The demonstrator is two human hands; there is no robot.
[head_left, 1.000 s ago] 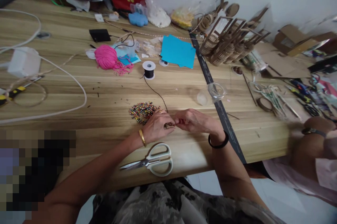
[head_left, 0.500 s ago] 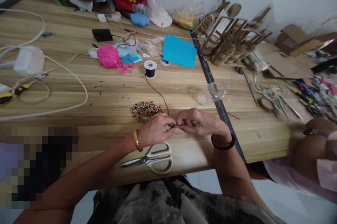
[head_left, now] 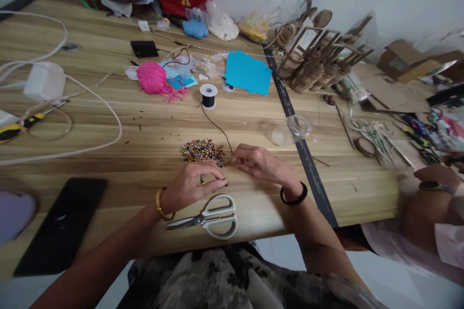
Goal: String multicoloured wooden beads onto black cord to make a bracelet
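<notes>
My left hand (head_left: 195,183) is curled just in front of a pile of multicoloured beads (head_left: 203,149). Its thumb and index tips come close together, with tiny dark bits at them too small to name; a bead shows in the gap of the fingers. To the right of the pile, my right hand (head_left: 255,161) is closed, its fingertips pinching at the black cord (head_left: 217,126). That cord runs back to a white-flanged spool (head_left: 208,96). Scissors with pale handles (head_left: 219,217) lie on the table below my hands.
A phone (head_left: 60,227) lies at left. Farther back are pink yarn (head_left: 151,78), blue sheets (head_left: 248,72) and a clear cup (head_left: 299,127). Wooden models (head_left: 315,62), a tape roll (head_left: 365,147) and tools crowd the right. Another person's arm (head_left: 431,198) rests at the right edge.
My hands have come apart from their shared pinch. The left has moved left and slightly down; the right has shifted left and up toward the beads. The view has shifted slightly.
</notes>
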